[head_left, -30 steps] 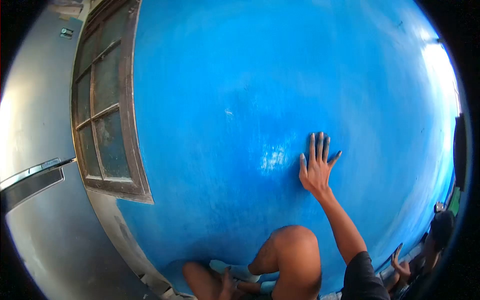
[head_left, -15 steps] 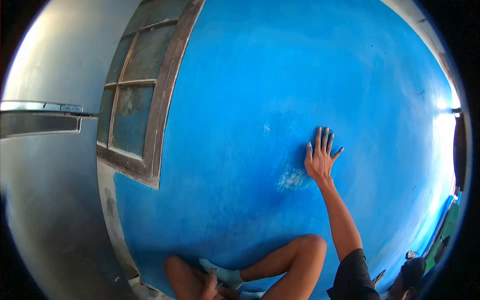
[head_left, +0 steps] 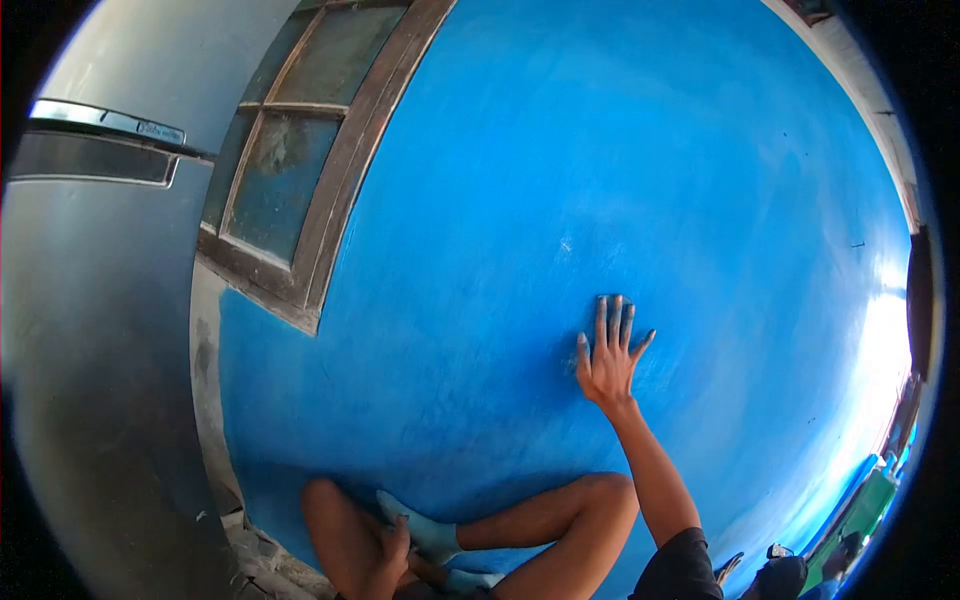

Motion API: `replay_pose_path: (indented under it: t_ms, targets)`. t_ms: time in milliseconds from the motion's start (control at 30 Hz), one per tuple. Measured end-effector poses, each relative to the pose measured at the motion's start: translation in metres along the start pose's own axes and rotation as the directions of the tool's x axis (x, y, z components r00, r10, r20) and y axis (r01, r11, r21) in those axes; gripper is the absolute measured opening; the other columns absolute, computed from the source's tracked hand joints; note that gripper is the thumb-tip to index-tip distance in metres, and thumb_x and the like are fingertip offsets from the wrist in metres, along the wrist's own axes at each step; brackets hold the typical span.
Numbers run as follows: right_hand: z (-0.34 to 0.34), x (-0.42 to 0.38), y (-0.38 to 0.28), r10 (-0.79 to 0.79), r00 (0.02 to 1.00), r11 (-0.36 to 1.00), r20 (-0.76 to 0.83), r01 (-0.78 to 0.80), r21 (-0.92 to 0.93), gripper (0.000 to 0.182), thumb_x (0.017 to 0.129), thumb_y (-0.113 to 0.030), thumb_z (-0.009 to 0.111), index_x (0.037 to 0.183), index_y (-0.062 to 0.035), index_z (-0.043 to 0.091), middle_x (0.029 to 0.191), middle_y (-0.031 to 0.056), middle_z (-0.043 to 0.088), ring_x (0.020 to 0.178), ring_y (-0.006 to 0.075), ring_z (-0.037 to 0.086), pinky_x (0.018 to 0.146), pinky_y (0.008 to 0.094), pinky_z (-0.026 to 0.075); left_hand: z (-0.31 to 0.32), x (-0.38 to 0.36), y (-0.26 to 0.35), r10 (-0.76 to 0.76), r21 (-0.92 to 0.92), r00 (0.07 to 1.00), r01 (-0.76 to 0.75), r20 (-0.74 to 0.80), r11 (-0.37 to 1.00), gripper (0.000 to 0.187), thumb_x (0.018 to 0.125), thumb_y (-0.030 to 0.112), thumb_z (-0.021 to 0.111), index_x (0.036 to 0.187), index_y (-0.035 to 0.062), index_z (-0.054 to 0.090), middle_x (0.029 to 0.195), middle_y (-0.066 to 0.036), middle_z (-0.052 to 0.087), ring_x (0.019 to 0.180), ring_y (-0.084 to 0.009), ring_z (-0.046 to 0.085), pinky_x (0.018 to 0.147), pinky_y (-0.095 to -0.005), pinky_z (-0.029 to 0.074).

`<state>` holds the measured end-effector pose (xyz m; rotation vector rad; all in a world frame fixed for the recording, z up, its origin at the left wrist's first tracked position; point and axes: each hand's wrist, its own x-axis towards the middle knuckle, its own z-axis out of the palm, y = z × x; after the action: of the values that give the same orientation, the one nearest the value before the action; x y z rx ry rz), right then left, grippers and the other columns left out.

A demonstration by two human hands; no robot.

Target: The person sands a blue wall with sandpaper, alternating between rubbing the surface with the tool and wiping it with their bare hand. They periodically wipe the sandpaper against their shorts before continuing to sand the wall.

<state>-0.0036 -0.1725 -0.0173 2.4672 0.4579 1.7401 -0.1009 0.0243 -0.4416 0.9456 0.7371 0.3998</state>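
My right hand (head_left: 606, 372) lies against the blue wall (head_left: 480, 300) with its fingers spread. A thin dark-edged piece shows just past the fingertips, mostly hidden under them. Grey-dark smudges mark the fingers. Down in my lap, my left hand (head_left: 394, 545) is closed at my foot in a pale blue sock (head_left: 432, 538), thumb up against it and the other fingers largely hidden. My legs are bent and crossed close to the wall's base.
At left stands a grey refrigerator (head_left: 105, 330) with a handle recess. Beside it is a wood-framed window (head_left: 290, 190) with dull panes. Crumbled masonry (head_left: 255, 555) lies at the wall's lower left corner. Another person's dark-haired head (head_left: 780, 578) shows at lower right.
My right hand has slid down and to the left along the wall, now over the pale scuffed patch. My left hand stays at the foot. The camera view has shifted and tilted slightly.
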Motion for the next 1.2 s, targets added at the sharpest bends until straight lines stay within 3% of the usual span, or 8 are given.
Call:
replay_pose_path:
  t_ms: [133,233,367,433,767,833,967,1200]
  targets:
    - [0.004,-0.001,0.002,-0.068,0.997,0.997,-0.041,0.066,-0.040,0.065,0.105,-0.041,0.038,0.161,-0.0132,0.023,0.168,0.0129,0.017,0.155,0.0363,0.013,0.113,0.0760,-0.007,-0.008,0.074,-0.067,-0.037,0.011,0.961,0.036,0.274,0.999,0.058,0.095,0.044,0.064,0.127,-0.0043,0.054,0.119,-0.017,0.061,0.106,-0.0288,0.062,0.070,-0.0420,0.058]
    - [-0.007,0.011,0.008,-0.093,0.996,0.993,-0.013,0.092,-0.080,0.063,0.105,-0.040,0.036,0.161,-0.0160,0.024,0.168,0.0101,0.018,0.155,0.0340,0.014,0.113,0.0758,-0.007,-0.012,0.011,-0.008,-0.092,0.027,0.988,0.090,0.121,0.996,0.060,0.096,0.042,0.064,0.132,-0.0039,0.050,0.124,-0.019,0.058,0.108,-0.0303,0.061,0.073,-0.0449,0.059]
    - [-0.007,0.032,0.015,-0.012,0.998,0.998,-0.070,0.007,-0.065,0.062,0.105,-0.041,0.035,0.162,-0.0173,0.024,0.169,0.0098,0.018,0.156,0.0334,0.014,0.113,0.0753,-0.007,-0.014,0.054,-0.045,-0.042,-0.099,0.980,0.062,0.194,0.993,0.067,0.096,0.042,0.065,0.139,-0.0038,0.043,0.132,-0.020,0.053,0.110,-0.0324,0.061,0.075,-0.0454,0.060]
    - [-0.006,0.030,0.010,0.010,0.997,0.999,-0.076,-0.013,-0.037,0.062,0.105,-0.041,0.035,0.162,-0.0166,0.024,0.169,0.0109,0.018,0.156,0.0345,0.013,0.113,0.0753,-0.007,-0.015,0.060,-0.049,-0.186,-0.050,0.936,0.210,0.299,0.976,0.082,0.098,0.058,0.053,0.156,0.0056,0.030,0.157,-0.019,0.032,0.137,-0.0370,0.042,0.097,-0.0493,0.054]
    - [0.004,-0.001,-0.006,-0.092,0.994,0.995,0.051,0.094,-0.038,0.063,0.105,-0.041,0.035,0.161,-0.0125,0.025,0.168,0.0142,0.017,0.155,0.0379,0.011,0.113,0.0750,-0.006,-0.017,0.020,-0.017,-0.187,-0.069,0.970,0.200,0.154,0.977,0.071,0.096,0.043,0.063,0.144,-0.0014,0.038,0.139,-0.020,0.048,0.119,-0.0353,0.056,0.082,-0.0474,0.059]
    - [0.004,0.016,-0.001,-0.089,0.994,0.995,-0.068,0.087,-0.043,0.064,0.104,-0.040,0.039,0.160,-0.0129,0.027,0.168,0.0146,0.019,0.155,0.0372,0.015,0.112,0.0763,-0.006,-0.019,0.048,-0.038,-0.196,-0.015,0.935,0.209,0.295,0.978,0.087,0.096,0.058,0.058,0.157,0.0065,0.024,0.157,-0.019,0.029,0.137,-0.0386,0.042,0.090,-0.0492,0.058]
    - [0.007,0.027,-0.016,0.040,0.991,0.998,-0.130,-0.034,0.052,0.062,0.106,-0.039,0.034,0.161,-0.0130,0.024,0.169,0.0138,0.016,0.155,0.0385,0.011,0.113,0.0756,-0.005,-0.016,0.045,-0.039,-0.137,-0.043,0.949,0.155,0.284,0.987,0.086,0.095,0.059,0.059,0.156,0.0074,0.026,0.154,-0.019,0.033,0.132,-0.0373,0.045,0.090,-0.0494,0.058]
    - [0.045,-0.084,-0.049,-0.207,0.976,0.978,0.066,0.206,0.033,0.067,0.101,-0.044,0.041,0.160,-0.0132,0.030,0.167,0.0148,0.021,0.155,0.0380,0.015,0.111,0.0767,-0.008,-0.011,0.036,-0.027,-0.159,-0.102,0.972,0.179,0.174,0.979,0.073,0.093,0.046,0.065,0.140,-0.0052,0.042,0.133,-0.019,0.052,0.115,-0.0331,0.057,0.080,-0.0459,0.059]
